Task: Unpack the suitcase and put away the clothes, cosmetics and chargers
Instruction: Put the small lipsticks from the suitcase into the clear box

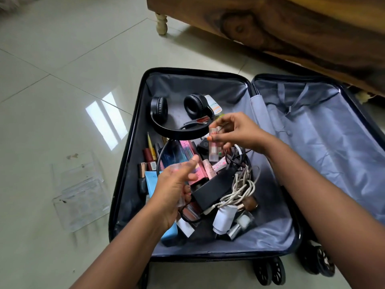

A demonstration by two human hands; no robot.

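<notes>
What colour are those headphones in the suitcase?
Black headphones, clearest in the head view.

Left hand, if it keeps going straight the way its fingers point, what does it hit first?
Probably the pink box just past the left hand, which grips a clear item; depth is uncertain, so it might pass above.

From my view the suitcase [133,155] is jammed from centre down to 6 o'clock: black charger brick [212,189], white cable tangle [242,184], cosmetics. Headphones [179,119] block 12 o'clock. Bare lining [270,226] at 4 o'clock gives me room, and the lid half [325,132] at 3 o'clock is wide open.
</notes>
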